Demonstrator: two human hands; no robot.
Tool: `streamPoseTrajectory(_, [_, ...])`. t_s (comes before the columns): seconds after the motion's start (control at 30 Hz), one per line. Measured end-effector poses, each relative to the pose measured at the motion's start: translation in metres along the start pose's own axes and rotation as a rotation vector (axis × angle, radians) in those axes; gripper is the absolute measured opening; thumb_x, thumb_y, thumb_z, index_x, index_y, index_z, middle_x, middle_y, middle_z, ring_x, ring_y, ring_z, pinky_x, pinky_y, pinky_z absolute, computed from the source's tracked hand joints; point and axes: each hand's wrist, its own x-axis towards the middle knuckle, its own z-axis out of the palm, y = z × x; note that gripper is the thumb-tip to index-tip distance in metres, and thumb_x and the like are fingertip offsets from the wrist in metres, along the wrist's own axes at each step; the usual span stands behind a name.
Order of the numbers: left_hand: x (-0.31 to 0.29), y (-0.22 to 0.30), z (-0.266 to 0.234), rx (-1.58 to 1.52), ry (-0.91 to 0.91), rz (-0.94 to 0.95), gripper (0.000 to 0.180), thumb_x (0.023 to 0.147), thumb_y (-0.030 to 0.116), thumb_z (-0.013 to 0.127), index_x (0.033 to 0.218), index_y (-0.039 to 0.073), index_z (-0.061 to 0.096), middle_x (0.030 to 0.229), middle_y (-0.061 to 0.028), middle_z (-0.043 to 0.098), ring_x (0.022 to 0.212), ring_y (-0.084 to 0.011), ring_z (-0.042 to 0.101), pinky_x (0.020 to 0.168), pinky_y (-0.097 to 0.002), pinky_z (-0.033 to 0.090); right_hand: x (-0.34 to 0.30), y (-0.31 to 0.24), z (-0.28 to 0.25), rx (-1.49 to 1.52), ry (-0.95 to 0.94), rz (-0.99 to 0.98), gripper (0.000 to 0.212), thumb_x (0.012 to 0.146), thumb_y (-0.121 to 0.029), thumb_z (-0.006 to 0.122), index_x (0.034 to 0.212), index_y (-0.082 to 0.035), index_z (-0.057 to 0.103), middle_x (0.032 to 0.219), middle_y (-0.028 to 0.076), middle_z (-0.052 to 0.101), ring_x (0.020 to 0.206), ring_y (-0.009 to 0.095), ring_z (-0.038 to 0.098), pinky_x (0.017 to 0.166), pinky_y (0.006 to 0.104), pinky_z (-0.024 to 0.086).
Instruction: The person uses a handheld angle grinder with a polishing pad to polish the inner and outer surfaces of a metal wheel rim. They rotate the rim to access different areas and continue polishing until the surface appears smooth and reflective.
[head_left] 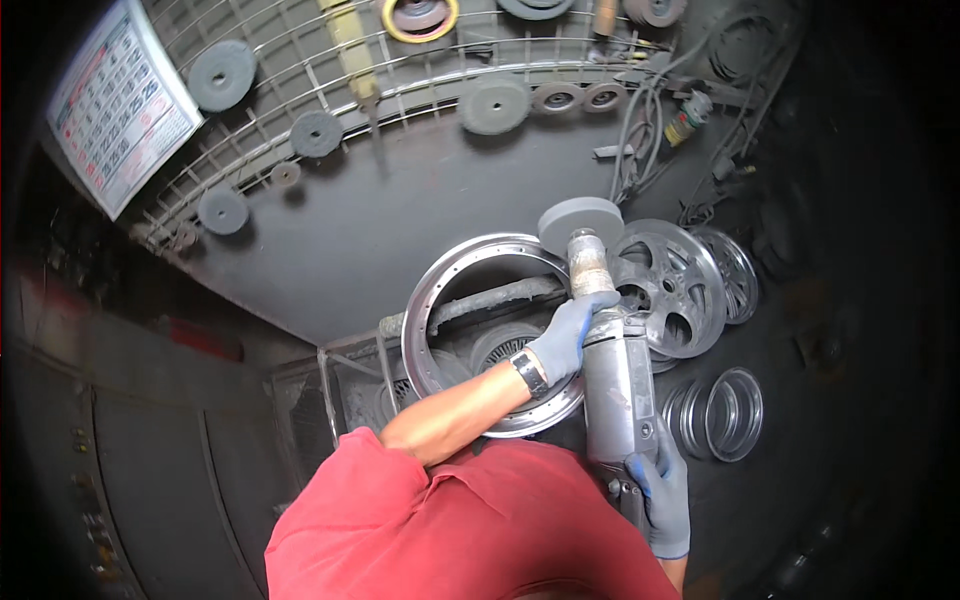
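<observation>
Grip of the left hand point(570, 338): gloved in grey and blue, it is wrapped round the neck of a silver power tool point(615, 395). The tool extends between the two hands, its rear end clasped by the right hand point(665, 495), likewise gloved, which lies lower and nearer the torso. Just ahead of the left hand, a thick grey disc point(580, 216) caps the tool; its edge overlaps, in this view, the wheels beyond, and contact cannot be judged. Close on the left hand's left curves a large silver rim point(414, 330), its opening showing a pale, crusted bar point(500, 298).

Pose: the left wrist bears a dark-strapped watch point(528, 373); the bare forearm slants across the lower part of the rim from a bent elbow and red sleeve point(360, 480). The right hand reaches forward, close to the body.

Farther out, to the left hand's right, stands a broad-spoked wheel point(668, 286), with a thinner-spoked wheel point(741, 280) partly behind it. Plain metal rings point(757, 428) lie to the right of and slightly ahead of the right hand. Widest room appears ahead and left of the left hand, where a grey panel point(330, 220) spreads toward a wire grid point(300, 85) hung with grey discs point(495, 105). Far left hangs a calendar point(122, 110).
</observation>
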Motion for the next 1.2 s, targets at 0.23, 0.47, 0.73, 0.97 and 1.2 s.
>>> streamPoseTrajectory(0.23, [-0.047,0.020,-0.036,-0.127,-0.036,0.297,0.019,0.096,0.019,0.075,0.111,0.008,0.069,0.092,-0.0084,0.075,0.081,-0.0236,0.076,0.078,-0.0425,0.064,0.035,0.005,-0.002,-0.091,-0.256,0.065,0.086,0.094,0.003,0.069,0.168,0.000,0.026,0.144,0.013,0.061,0.108,0.014,0.069,0.079,0.0255,0.060])
streamPoseTrajectory(0.47, [-0.072,-0.006,-0.092,-0.212,0.088,0.533,0.023,0.100,0.022,0.073,0.114,0.005,0.067,0.102,-0.0111,0.077,0.092,-0.0252,0.077,0.089,-0.0423,0.063,0.065,0.018,-0.015,-0.206,-0.489,0.036,0.088,0.092,-0.001,0.075,0.167,0.006,0.028,0.156,0.016,0.055,0.139,0.021,0.056,0.114,0.0343,0.047])
streamPoseTrajectory(0.73, [-0.113,-0.039,-0.090,-0.275,0.181,0.648,0.026,0.097,0.016,0.076,0.119,0.008,0.064,0.106,-0.0091,0.075,0.097,-0.0225,0.076,0.090,-0.0392,0.063,0.094,0.021,-0.049,-0.753,-0.575,-0.130,0.095,0.083,-0.030,0.090,0.160,0.002,0.042,0.143,0.025,0.067,0.136,0.029,0.064,0.112,0.0400,0.050])
streamPoseTrajectory(0.97, [-0.054,-0.006,-0.048,0.131,0.217,0.709,0.029,0.095,0.008,0.077,0.119,0.008,0.061,0.101,-0.0078,0.072,0.089,-0.0213,0.074,0.083,-0.0384,0.063,0.102,0.065,-0.053,-0.192,-0.412,0.064,0.077,0.095,-0.013,0.077,0.162,0.000,0.040,0.152,0.015,0.056,0.134,0.025,0.058,0.115,0.0384,0.045])
streamPoseTrajectory(1.2, [0.017,-0.024,-0.047,0.365,0.122,0.626,0.046,0.092,0.011,0.080,0.134,0.007,0.062,0.119,-0.0038,0.071,0.106,-0.0138,0.069,0.095,-0.0346,0.057,0.089,0.106,-0.063,-0.064,-0.251,0.026,0.062,0.105,-0.023,0.064,0.158,0.000,0.043,0.149,0.014,0.057,0.134,0.024,0.055,0.114,0.0392,0.044])
